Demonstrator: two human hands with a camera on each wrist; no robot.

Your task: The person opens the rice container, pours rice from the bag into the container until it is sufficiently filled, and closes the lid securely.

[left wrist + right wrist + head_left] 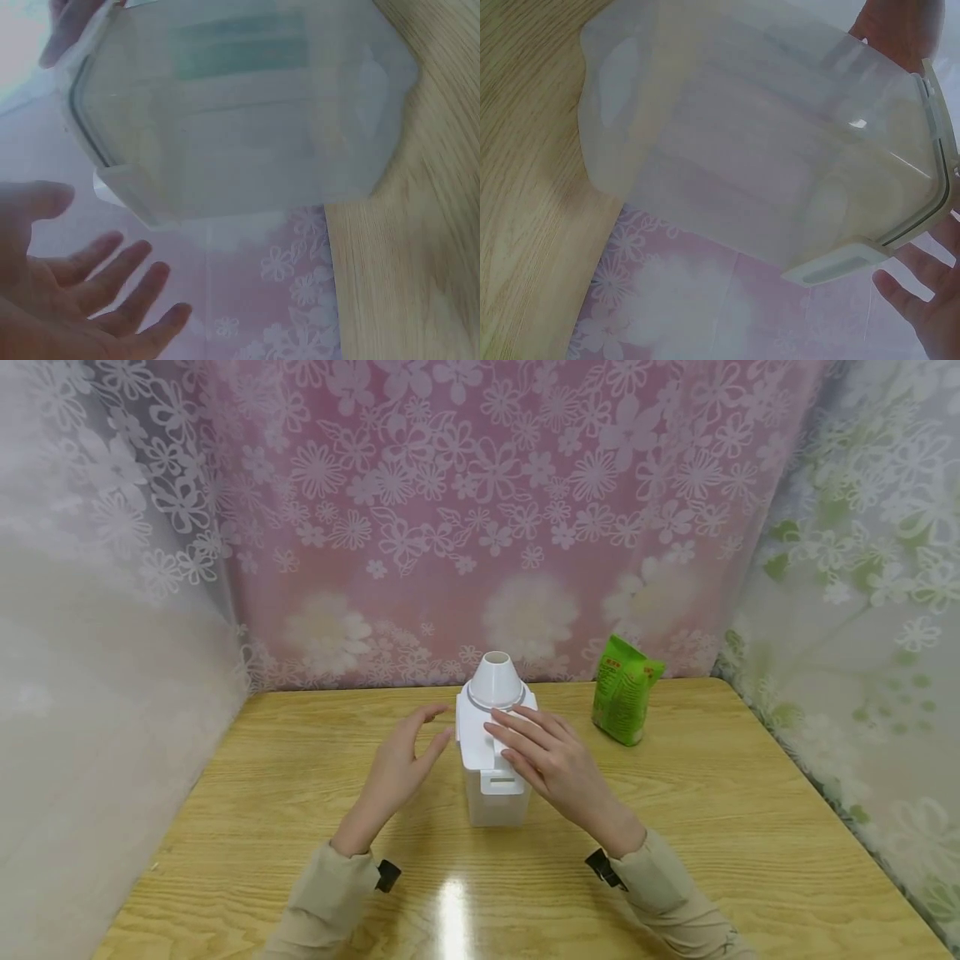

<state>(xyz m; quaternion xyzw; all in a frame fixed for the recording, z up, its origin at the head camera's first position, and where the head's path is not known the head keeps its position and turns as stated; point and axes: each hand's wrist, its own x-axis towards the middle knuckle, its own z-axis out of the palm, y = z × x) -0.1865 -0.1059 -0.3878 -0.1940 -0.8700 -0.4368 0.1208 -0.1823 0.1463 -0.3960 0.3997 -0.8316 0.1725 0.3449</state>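
A translucent plastic storage container (pixel 497 810) with a white lid (pixel 475 745) stands upright on the table. On top of the lid sits a white cone-shaped cap (pixel 495 681). My left hand (pixel 400 764) is beside the container's left side, fingers spread and apart from it, as the left wrist view also shows. Over the lid's right part lies my right hand (pixel 551 756), its fingers extended across the top; whether they press on it I cannot tell. Side latches (pixel 135 196) hang at the lid's edge in the left wrist view.
A green printed bag (pixel 626 692) stands at the back right of the wooden table (pixel 300 793). Behind the table hangs a pink flowered curtain (pixel 450 568), with pale curtains on both sides. Dark straps (pixel 387 876) are on the wrists.
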